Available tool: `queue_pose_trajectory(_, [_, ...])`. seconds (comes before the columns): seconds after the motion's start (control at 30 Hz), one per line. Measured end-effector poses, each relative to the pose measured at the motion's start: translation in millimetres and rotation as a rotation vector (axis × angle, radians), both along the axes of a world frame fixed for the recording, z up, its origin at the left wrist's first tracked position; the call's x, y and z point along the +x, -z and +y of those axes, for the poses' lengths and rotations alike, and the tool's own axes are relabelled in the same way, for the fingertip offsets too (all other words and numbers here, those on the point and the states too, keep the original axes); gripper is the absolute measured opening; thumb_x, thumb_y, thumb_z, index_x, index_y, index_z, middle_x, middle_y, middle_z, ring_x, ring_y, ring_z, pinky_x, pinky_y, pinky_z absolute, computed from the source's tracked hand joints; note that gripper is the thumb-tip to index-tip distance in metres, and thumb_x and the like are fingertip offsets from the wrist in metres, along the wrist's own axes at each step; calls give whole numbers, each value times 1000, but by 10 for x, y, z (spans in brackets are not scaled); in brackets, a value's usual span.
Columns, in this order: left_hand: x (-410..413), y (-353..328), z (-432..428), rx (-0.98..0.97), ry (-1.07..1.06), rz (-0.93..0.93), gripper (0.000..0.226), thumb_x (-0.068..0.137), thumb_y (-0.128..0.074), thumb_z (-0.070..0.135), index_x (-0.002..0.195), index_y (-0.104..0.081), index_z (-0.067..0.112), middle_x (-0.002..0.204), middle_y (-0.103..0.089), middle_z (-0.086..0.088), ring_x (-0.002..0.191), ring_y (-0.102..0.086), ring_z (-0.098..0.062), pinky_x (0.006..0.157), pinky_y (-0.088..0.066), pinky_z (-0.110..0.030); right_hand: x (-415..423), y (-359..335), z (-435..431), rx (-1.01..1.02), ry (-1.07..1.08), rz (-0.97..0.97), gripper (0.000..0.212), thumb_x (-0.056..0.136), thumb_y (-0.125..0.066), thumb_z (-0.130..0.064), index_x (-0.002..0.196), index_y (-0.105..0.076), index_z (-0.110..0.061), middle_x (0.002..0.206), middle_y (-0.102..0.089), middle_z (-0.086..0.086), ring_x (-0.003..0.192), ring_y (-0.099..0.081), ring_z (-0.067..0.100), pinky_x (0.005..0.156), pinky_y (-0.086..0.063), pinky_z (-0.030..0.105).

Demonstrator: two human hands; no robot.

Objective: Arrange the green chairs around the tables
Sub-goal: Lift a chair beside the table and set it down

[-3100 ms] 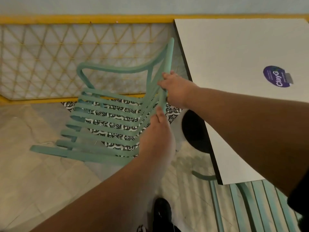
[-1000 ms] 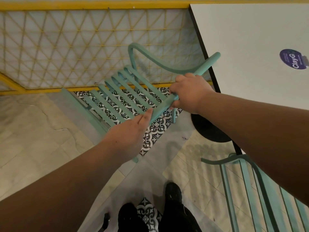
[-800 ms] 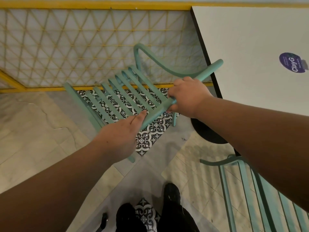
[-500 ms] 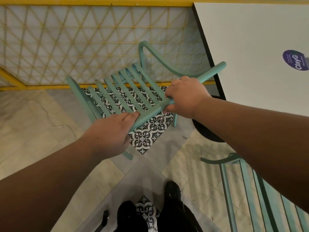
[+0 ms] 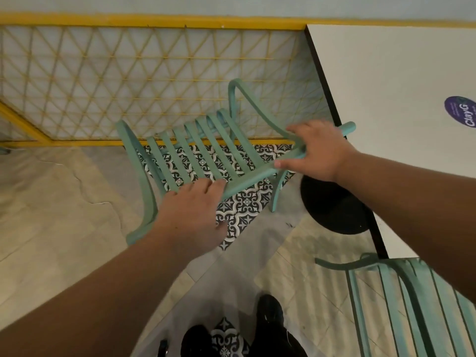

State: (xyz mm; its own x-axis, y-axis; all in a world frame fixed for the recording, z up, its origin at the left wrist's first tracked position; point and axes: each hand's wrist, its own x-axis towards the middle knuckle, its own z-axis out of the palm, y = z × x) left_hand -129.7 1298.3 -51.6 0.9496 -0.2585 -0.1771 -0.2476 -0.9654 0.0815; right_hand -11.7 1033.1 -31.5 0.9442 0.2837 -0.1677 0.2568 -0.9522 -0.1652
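A green slatted chair (image 5: 203,153) stands on the patterned floor tiles, just left of the white table (image 5: 386,81). My left hand (image 5: 190,212) lies with fingers stretched out on the left part of the chair's near rail. My right hand (image 5: 319,150) is at the right end of that rail, fingers spread, with the thumb under the rail and not clenched. A second green chair (image 5: 412,305) is at the lower right, tucked against the table's near edge and partly hidden by my right arm.
A yellow lattice fence (image 5: 128,81) runs close behind the chair. The table's black round base (image 5: 334,210) sits on the floor right of the chair. A purple sticker (image 5: 461,112) is on the tabletop. My black shoes (image 5: 270,323) are at the bottom.
Both hands gripped the chair's rail while it swung round toward the table. Now the chair stands on its legs and both hands have loosened, fingers spread.
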Motion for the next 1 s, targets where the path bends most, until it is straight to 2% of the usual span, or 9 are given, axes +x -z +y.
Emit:
queue_pose_trajectory(0.1, [165,74,-391,-63,-31,-23,63,98,-51,55,148,-29,24,125,-54,3,104,-58,-21,85,-54,-43,177,76,-266,-103,27,52,109,62,-33,-101,138,-59,-27,126,-61,6,129,-46,31,112,-35,53])
queue_pose_trajectory(0.17, [303,125,-479,-63,-53,-56,50,101,-47,55,138,-40,22,110,-56,2,89,-57,-20,70,-52,-39,219,117,-372,-134,-10,71,97,63,-28,-100,117,-68,-31,104,-60,-1,115,-51,28,108,-33,49])
queue_pose_trajectory(0.23, [374,163,-483,-34,-41,-74,41,104,-40,53,125,-49,20,101,-54,3,80,-52,-18,62,-43,-35,221,130,-445,-104,-49,53,81,67,-26,-95,97,-65,-31,89,-56,-6,101,-54,26,103,-34,47])
queue_pose_trajectory(0.3, [390,202,-460,-15,-20,-87,38,106,-34,52,117,-51,20,96,-49,4,78,-50,-18,61,-38,-33,223,131,-472,-78,-66,30,70,70,-28,-93,87,-60,-33,83,-56,-8,93,-55,26,97,-37,44])
queue_pose_trajectory(0.43, [388,224,-437,-27,-10,-93,37,106,-31,51,112,-51,20,93,-44,6,77,-48,-18,62,-39,-35,237,175,-498,-59,-39,18,68,68,-30,-95,85,-59,-36,87,-61,-8,93,-53,23,86,-40,40])
queue_pose_trajectory(0.6, [372,228,-345,-1,6,-95,37,105,-32,54,109,-52,22,90,-45,8,77,-46,-16,62,-36,-33,164,171,-450,-108,-41,10,77,67,-29,-97,93,-66,-34,86,-60,-11,90,-55,19,84,-40,38])
queue_pose_trajectory(0.77, [403,264,-126,2,35,-114,44,101,-31,60,108,-56,25,89,-52,9,78,-57,-16,65,-55,-36,50,179,-360,-82,-14,16,80,63,-29,-102,86,-65,-34,82,-61,-12,83,-58,18,82,-50,41])
queue_pose_trajectory(0.9, [412,230,21,7,72,-136,43,99,-32,65,98,-53,28,81,-46,13,70,-52,-13,55,-43,-31,-64,149,-254,-72,-5,25,76,65,-35,-100,78,-63,-31,79,-61,-9,75,-58,13,73,-54,39])
queue_pose_trajectory(1.0, [416,210,163,-5,86,-118,57,93,-15,74,86,-49,30,75,-48,12,64,-51,-8,51,-42,-30,-184,120,-166,-84,-29,26,75,68,-37,-98,73,-63,-29,76,-61,-6,71,-57,12,70,-54,38])
